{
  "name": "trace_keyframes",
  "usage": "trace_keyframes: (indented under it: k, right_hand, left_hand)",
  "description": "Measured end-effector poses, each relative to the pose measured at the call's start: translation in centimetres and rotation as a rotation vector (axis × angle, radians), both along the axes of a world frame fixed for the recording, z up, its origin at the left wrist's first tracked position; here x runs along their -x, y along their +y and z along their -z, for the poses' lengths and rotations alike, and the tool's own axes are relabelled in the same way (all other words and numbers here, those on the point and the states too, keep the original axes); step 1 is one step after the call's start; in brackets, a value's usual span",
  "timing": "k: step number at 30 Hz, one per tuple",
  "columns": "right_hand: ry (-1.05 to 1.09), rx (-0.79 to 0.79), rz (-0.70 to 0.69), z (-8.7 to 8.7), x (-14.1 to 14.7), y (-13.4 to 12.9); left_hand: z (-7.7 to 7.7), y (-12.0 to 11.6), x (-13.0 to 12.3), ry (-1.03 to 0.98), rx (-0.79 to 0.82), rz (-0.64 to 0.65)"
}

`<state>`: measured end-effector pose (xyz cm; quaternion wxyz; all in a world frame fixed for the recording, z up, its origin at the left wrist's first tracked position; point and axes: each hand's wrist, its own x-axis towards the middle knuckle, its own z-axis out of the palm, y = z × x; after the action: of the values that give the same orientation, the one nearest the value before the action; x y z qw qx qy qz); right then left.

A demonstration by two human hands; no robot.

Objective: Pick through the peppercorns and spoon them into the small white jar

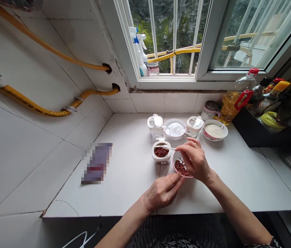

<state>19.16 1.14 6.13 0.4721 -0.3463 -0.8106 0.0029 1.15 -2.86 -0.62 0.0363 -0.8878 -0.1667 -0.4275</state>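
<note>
My right hand (196, 159) pinches the handle of a small white spoon (170, 148), whose tip lies over the mouth of an open white jar (161, 159). Dark red peppercorns (161, 151) fill that jar, and its clear lid (160, 132) is flipped up at the back. Beside the jar, a small white bowl with a pink rim (173, 162) holds more of the peppercorns; my right hand covers part of it. Fingers of my left hand (162, 193) grip the bowl's near edge. Whether the spoon carries anything is too small to tell.
Behind stand two white lidded jars (153, 121) (195, 126), a bowl of white grains (168, 135) and a patterned bowl (214, 138) of pale powder. An oil bottle (228, 103) and a black box (248, 132) of bottles are at right. A blurred purple packet (98, 163) lies left.
</note>
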Motion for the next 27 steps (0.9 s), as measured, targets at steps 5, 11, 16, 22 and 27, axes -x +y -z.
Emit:
trace_keyframes:
  k: [5, 11, 16, 22, 27]
  right_hand:
    - [0.054, 0.121, 0.187, 0.3, -2.2, 0.4]
    - [-0.140, 0.298, 0.170, 1.9, -2.4, 0.6]
    - [-0.074, 0.461, 0.147, 1.7, -1.9, 0.4]
    - [0.139, 0.705, 0.157, 1.0, -2.3, 0.3]
    - [0.208, 0.730, 0.151, 0.8, -2.6, 0.3]
  left_hand:
    - [0.0, 0.0, 0.2, 0.013, 0.003, 0.007]
    - [0.1, 0.0, 0.2, 0.021, 0.016, 0.002]
    - [0.1, 0.0, 0.1, 0.014, 0.001, 0.001]
    - [0.1, -0.1, 0.2, 0.029, 0.018, -0.002]
    - [0.1, -0.1, 0.2, 0.011, 0.014, 0.005]
